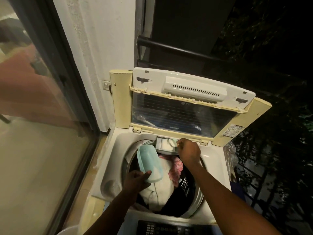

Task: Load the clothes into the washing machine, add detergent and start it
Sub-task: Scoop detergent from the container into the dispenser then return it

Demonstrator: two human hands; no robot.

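A top-loading washing machine (pixel 116 167) stands with its lid (pixel 186 106) folded up. White, pink and black clothes (pixel 169 184) fill the drum. My left hand (pixel 137 179) grips a pale green detergent tub (pixel 149 162), tilted over the drum with white powder in its lower end. My right hand (pixel 188 150) pinches a small pale scoop (pixel 172 142) over the open detergent drawer (pixel 166 145) at the drum's back rim. White powder lies in the drawer.
The machine's dark control panel (pixel 169 228) runs along the near edge. A sliding glass door (pixel 39 116) and a white wall (pixel 105 48) are on the left. A dark railing (pixel 177 50) and foliage lie behind and right. A plastic bag (pixel 230 156) sits at the machine's right side.
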